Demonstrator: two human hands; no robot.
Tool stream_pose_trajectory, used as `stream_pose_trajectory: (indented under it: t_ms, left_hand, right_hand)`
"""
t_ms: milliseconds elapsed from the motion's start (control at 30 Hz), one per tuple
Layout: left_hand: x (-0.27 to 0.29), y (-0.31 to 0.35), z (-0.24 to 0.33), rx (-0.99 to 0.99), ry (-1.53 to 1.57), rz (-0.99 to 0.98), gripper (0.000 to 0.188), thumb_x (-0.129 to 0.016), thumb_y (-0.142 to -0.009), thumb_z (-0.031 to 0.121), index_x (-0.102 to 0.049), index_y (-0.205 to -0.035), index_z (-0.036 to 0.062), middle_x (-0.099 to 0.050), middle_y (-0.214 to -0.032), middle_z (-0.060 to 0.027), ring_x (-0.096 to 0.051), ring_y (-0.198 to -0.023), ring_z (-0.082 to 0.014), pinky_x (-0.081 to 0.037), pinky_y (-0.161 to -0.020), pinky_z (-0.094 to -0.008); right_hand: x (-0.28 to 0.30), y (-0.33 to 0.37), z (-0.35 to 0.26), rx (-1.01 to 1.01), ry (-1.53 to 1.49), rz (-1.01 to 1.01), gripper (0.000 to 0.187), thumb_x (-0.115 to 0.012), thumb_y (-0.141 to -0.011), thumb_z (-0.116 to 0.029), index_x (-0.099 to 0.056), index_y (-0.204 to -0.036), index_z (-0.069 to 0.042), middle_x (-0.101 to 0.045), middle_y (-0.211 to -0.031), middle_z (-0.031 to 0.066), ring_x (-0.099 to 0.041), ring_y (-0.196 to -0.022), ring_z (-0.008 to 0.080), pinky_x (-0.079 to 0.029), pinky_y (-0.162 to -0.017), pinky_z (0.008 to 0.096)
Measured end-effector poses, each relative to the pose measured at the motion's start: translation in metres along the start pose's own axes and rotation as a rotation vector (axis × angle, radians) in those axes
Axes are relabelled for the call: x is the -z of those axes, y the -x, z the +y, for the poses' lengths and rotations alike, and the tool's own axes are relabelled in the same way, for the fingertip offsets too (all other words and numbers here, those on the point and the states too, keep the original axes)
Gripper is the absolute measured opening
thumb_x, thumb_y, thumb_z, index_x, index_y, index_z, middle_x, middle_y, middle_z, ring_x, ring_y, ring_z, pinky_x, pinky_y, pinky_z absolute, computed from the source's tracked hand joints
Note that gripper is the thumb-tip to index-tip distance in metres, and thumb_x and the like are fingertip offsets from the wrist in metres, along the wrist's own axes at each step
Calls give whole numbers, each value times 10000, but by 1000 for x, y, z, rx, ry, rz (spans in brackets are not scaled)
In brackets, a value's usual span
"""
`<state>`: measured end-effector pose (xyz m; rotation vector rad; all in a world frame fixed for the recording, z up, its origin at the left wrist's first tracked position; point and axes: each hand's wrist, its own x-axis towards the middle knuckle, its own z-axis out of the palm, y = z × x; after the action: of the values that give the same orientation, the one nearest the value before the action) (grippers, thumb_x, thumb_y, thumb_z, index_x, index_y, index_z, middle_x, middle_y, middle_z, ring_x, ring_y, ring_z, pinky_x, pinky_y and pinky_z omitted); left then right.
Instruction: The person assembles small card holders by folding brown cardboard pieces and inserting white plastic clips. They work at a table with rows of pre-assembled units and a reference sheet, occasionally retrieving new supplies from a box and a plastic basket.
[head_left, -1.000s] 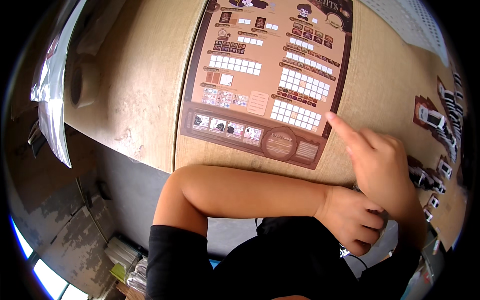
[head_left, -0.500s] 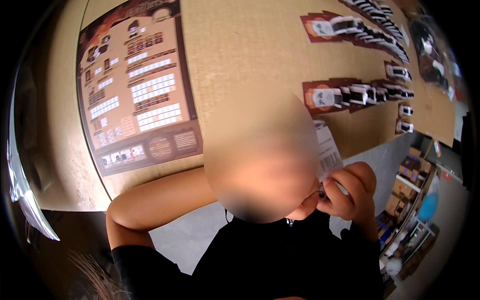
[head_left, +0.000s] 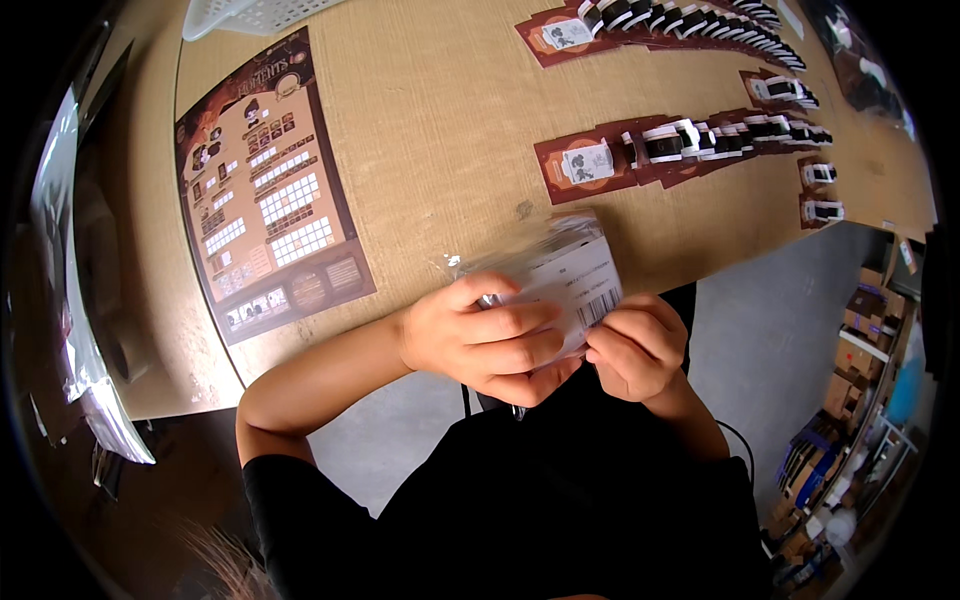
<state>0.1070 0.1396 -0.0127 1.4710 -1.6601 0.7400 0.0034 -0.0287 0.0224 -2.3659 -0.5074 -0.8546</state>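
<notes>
A clear plastic pack (head_left: 580, 280) with a white barcode label is held just off the table's near edge. Around its left and lower side my left hand (head_left: 490, 340) is closed, fingers lying across the front. The thumb and fingers of my right hand (head_left: 638, 350) pinch the pack's lower right corner, below the barcode. Crinkled film sticks out at the upper left of the pack. What lies inside is mostly hidden by the label and my fingers.
A large brown printed sheet (head_left: 275, 200) lies at the left of the table (head_left: 430, 130). Rows of overlapping reddish-brown cards with black-and-white bundles (head_left: 665, 142) spread at the right. A white basket (head_left: 250, 15) stands at the far left. Shelves with boxes (head_left: 860, 330) are beyond the right edge.
The pack and my right hand have come down from close to my head to the table's near edge. My left hand, hidden before, now shows gripping the pack. The view has shifted.
</notes>
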Motion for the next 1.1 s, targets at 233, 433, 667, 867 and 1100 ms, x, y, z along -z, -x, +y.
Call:
stream_pose_trajectory:
  t_ms: [233, 433, 667, 867, 1100]
  left_hand:
    - [5, 1, 4, -14, -36, -29, 238, -677, -671, 205, -471, -781, 251, -526, -908, 16, -547, -827, -137, -428, -791, -304]
    - [18, 9, 18, 90, -210, -184, 335, -707, -663, 256, -498, -916, 323, -556, -977, -19, -543, -963, -190, -374, -940, -401]
    - [31, 13, 62, 593, -235, -279, 341, -727, -644, 222, -544, -909, 332, -549, -1101, -43, -497, -1094, -225, -327, -978, -427]
    - [20, 24, 80, 724, -212, -105, 313, -737, -624, 146, -613, -906, 205, -496, -1130, -140, -478, -1058, -341, -404, -870, -459]
    - [17, 21, 88, 813, -142, -7, 340, -661, -579, -28, -618, -884, 118, -496, -1102, -146, -466, -1054, -352, -441, -803, -403]
  right_hand:
    - [-4, 6, -4, -242, -260, -3, 61, -628, -700, -48, -574, -707, -19, -527, -636, 41, -489, -520, 188, -390, -464, 268]
    - [-7, 7, -8, -375, -386, -5, 74, -590, -768, -47, -571, -707, -9, -542, -635, 61, -500, -539, 199, -395, -488, 280]
    - [-16, 2, -11, -199, -335, 9, 61, -634, -719, -50, -586, -718, -13, -528, -657, 52, -496, -552, 196, -403, -493, 281]
    - [-24, 4, -12, -59, -265, 7, 107, -679, -669, -75, -592, -708, -25, -498, -657, 34, -482, -545, 174, -394, -467, 255]
    - [-23, 5, -11, -28, -256, 7, 138, -703, -638, -75, -586, -703, -43, -496, -665, 30, -478, -542, 175, -393, -465, 255]
